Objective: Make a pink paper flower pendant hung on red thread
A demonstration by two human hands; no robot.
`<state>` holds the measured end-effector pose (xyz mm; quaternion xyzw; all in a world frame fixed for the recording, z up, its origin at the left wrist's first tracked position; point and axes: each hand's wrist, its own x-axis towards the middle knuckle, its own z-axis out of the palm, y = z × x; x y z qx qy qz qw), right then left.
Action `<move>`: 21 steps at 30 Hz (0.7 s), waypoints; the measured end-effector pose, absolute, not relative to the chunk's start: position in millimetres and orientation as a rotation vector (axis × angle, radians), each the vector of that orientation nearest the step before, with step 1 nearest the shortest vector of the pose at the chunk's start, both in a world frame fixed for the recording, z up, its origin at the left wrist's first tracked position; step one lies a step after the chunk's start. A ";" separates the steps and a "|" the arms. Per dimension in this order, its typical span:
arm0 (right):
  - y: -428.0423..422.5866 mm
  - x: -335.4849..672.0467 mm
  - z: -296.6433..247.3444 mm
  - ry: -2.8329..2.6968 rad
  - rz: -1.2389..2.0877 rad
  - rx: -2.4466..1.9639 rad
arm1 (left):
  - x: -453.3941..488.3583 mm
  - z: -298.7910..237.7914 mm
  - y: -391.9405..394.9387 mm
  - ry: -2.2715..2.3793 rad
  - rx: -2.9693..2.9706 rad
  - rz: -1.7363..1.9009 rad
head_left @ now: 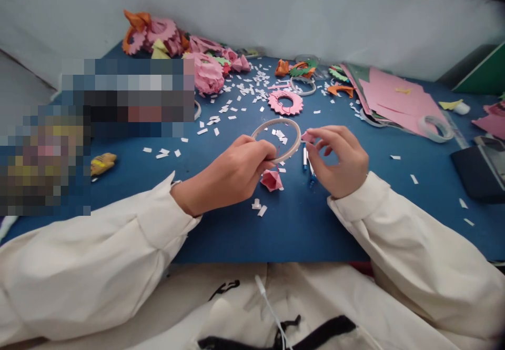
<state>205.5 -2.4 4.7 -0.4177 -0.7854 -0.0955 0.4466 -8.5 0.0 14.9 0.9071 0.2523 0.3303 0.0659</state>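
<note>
My left hand is closed on the near-left rim of a roll of tape, held tilted above the table. Close to the roll's right edge, my right hand pinches a small pink paper piece between thumb and fingertips. Whether that piece touches the tape I cannot tell. Below my left fingers lies a folded pink paper flower, with a thin red line running up from it toward the roll. Two blue-and-silver pens lie just left of my right hand, partly hidden by it.
White paper scraps are strewn over the blue table. A pink toothed paper ring and another tape roll lie beyond my hands. Pink sheets are at the right, a dark box nearer. Paper crafts pile up far left.
</note>
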 end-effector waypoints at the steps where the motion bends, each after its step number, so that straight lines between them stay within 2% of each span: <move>1: 1.0 207.1 3.0 -1.970 -0.227 -1.069 | -8.5 14.8 0.3 0.768 2.739 0.990; 6: 2.9 208.3 -0.5 -2.104 -0.248 -0.994 | -8.3 12.2 0.2 0.781 2.723 0.948; 13: -13.6 207.4 14.2 -2.230 -0.552 -0.669 | -4.1 17.8 -14.7 0.669 2.647 0.811; 21: -33.8 209.8 19.9 -2.349 -0.559 -0.578 | -1.0 22.0 -29.9 0.644 2.707 0.724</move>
